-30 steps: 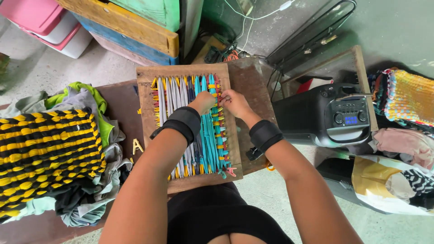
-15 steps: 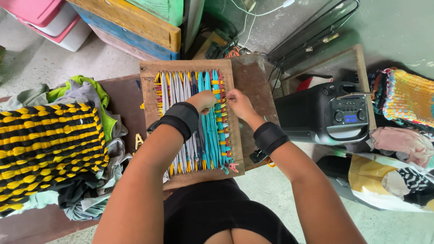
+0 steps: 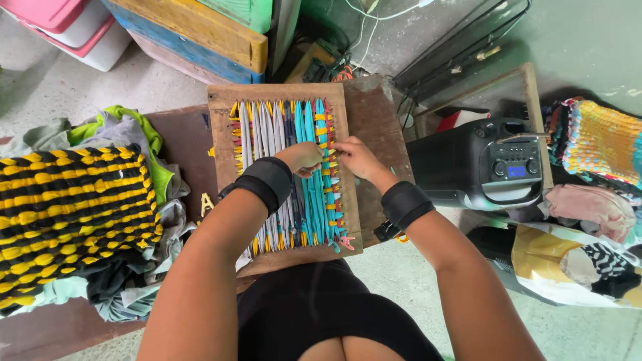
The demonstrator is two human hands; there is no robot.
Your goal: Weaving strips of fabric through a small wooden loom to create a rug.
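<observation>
Both hands on wooden loom [image 3: 284, 93]: left hand [image 3: 304, 158], right hand [image 3: 354, 157] grips pinching teal strip [image 3: 321, 187].

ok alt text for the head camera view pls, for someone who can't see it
Seen from above, a person's left hand and right hand meet over teal fabric strips stretched on a wooden weaving frame, both wrists in black bands. A yellow-and-black woven mat lies on a cloth pile to the left, a black speaker to the right.

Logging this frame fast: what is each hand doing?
Left hand: closed, pinching the teal strips on the wooden loom.
Right hand: fingers pinched at the same strips.
</observation>
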